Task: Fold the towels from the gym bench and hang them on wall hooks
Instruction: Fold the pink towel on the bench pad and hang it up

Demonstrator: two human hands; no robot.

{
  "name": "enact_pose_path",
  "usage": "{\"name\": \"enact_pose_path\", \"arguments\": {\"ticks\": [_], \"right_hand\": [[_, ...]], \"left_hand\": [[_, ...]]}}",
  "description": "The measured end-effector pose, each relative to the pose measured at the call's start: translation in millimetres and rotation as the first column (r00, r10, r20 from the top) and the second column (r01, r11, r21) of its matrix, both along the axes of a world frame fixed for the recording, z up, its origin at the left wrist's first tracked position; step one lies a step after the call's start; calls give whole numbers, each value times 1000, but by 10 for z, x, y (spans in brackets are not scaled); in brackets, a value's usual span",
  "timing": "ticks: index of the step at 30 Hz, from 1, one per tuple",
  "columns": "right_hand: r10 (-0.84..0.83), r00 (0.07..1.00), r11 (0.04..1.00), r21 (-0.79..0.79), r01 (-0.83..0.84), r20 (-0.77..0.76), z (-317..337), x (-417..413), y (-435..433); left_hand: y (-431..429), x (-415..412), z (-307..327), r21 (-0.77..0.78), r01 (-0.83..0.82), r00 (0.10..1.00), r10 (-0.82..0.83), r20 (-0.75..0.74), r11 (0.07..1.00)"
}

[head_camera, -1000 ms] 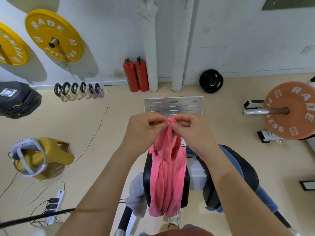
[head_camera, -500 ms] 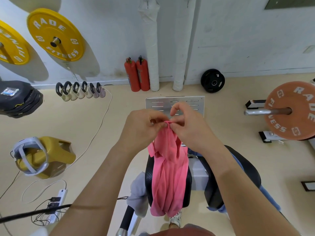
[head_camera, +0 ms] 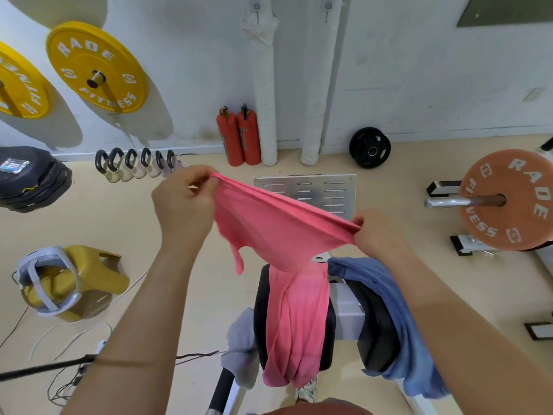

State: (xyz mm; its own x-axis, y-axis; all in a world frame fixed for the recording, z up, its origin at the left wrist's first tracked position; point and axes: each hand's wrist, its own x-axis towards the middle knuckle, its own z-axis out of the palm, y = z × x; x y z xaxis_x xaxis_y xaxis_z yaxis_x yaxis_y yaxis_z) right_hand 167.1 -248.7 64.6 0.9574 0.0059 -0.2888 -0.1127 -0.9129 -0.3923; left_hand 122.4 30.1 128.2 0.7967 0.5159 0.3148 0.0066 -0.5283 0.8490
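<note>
A pink towel [head_camera: 281, 235] is stretched between my hands, its lower part hanging over the black gym bench [head_camera: 374, 319]. My left hand [head_camera: 185, 202] pinches one top corner, raised to the left. My right hand [head_camera: 377, 232] pinches the other corner, lower and to the right. A blue towel [head_camera: 398, 319] drapes over the bench's right pad. A grey towel [head_camera: 242, 345] hangs at the bench's left side. Two white towels [head_camera: 264, 85] hang from wall hooks [head_camera: 256, 7] ahead.
Two red fire extinguishers [head_camera: 238, 136] stand against the wall. Yellow weight plates [head_camera: 95, 67] are mounted on the left wall, an orange plate on a barbell [head_camera: 505, 202] is at right. A row of kettlebells [head_camera: 134, 163], a gold stool [head_camera: 86, 283] and floor cables [head_camera: 68, 348] lie left.
My hands were together, bunching the pink towel's top. They have moved apart, left hand up-left and right hand down-right, spreading the top edge wide.
</note>
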Motion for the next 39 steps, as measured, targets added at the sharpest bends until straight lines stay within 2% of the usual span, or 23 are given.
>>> {"name": "enact_pose_path", "arguments": {"ticks": [4,7,9,11,13,16,18,20,23,26,29,32,36,39], "right_hand": [[-54,977,998,26,61,-204,69,116,-173],[-46,919,984,141,109,-391,246,241,-272],[-25,906,959,247,141,-422,359,354,-308],[-63,894,879,400,260,-443,425,490,-317],[-126,890,791,496,357,-439,435,625,-291],[-249,916,731,560,390,-313,444,819,-186],[-328,927,728,577,370,-181,499,931,-135],[-367,930,759,568,318,-30,612,976,-156],[-396,900,792,564,233,184,784,850,-313],[-427,881,773,589,238,203,764,469,-470],[-437,898,741,590,322,59,360,12,-584],[-468,877,724,522,450,-107,-253,-483,-674],[-516,797,717,351,602,-313,-944,-1044,-744],[-569,713,662,287,693,-409,-1180,-1244,-766]], "left_hand": [[53,26,-297,62,-21,986,31,-163,998],[105,50,-437,90,-5,968,27,-250,996],[138,110,-469,136,14,958,26,-287,991],[150,202,-482,96,3,946,28,-322,995],[129,307,-454,-180,-23,954,-33,-298,983],[30,451,-366,-612,-41,973,-108,-205,790],[-26,570,-304,-769,-14,982,-134,-129,639],[-67,670,-206,-837,30,986,-155,-66,546],[-119,711,-19,-834,67,981,-189,-45,547],[-205,572,-9,-774,63,970,-222,-102,631],[-259,291,-362,-738,18,941,-262,-216,674],[-300,-98,-958,-737,-114,868,-294,-400,666],[-384,-660,-1653,-705,-300,696,-357,-622,642],[-411,-917,-1931,-679,-342,643,-364,-673,650]]}}
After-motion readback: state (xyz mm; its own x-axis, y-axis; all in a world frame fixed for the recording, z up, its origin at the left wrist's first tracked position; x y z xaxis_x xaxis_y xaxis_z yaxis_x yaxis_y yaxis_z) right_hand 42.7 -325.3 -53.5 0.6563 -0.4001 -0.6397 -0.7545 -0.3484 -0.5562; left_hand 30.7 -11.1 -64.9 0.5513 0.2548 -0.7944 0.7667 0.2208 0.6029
